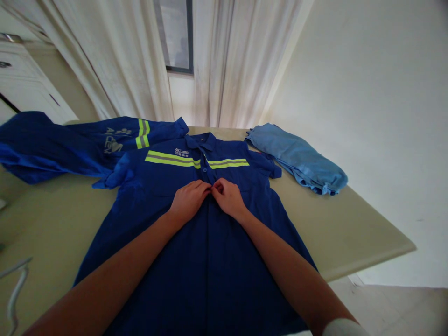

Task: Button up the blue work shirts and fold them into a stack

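Note:
A dark blue short-sleeved work shirt lies face up in front of me, its collar at the far end. Yellow-green reflective strips cross its chest. Both hands meet at the front placket, just below the chest strips. My left hand has its fingers closed on the placket edge. Right beside it, my right hand pinches the same spot with thumb and fingers. A button shows on the placket above my hands. Whatever lies between the fingertips is hidden.
Another dark blue garment with a reflective strip lies at the left. A folded light blue cloth item is at the back right of the table. A white hanger-like object sits at the lower left. Curtains hang behind.

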Demonstrator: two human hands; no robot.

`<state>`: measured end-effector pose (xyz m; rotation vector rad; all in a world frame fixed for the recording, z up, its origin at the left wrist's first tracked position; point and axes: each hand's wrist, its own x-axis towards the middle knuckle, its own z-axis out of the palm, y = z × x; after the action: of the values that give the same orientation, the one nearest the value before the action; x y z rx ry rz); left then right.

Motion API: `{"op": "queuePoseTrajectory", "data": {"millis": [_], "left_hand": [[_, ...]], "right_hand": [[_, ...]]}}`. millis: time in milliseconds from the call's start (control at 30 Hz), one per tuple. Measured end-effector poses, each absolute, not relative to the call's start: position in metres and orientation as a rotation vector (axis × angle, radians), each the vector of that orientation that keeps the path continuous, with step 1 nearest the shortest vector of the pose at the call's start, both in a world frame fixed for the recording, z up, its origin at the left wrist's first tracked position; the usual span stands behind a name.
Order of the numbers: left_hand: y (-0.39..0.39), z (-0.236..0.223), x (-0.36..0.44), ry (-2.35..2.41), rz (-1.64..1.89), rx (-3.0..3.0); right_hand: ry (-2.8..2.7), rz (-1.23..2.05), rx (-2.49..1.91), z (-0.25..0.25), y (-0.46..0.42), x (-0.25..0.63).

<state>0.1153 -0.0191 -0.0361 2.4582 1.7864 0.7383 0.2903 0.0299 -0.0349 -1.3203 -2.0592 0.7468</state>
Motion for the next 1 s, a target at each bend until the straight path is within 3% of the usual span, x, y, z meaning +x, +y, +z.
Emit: {"op": "queuePoseTrajectory", "data": {"millis": [233, 1000], "left_hand": [[-0.017, -0.033, 0.116, 1.844, 0.735, 2.317], [-0.014, -0.037, 0.115, 1.771, 0.797, 2.226]], "right_hand": [[-1.92, 1.023, -1.083, -0.029, 0.027, 0.288], [-2.308, 0.51, -1.216, -0.032, 0.034, 0.297]]}}
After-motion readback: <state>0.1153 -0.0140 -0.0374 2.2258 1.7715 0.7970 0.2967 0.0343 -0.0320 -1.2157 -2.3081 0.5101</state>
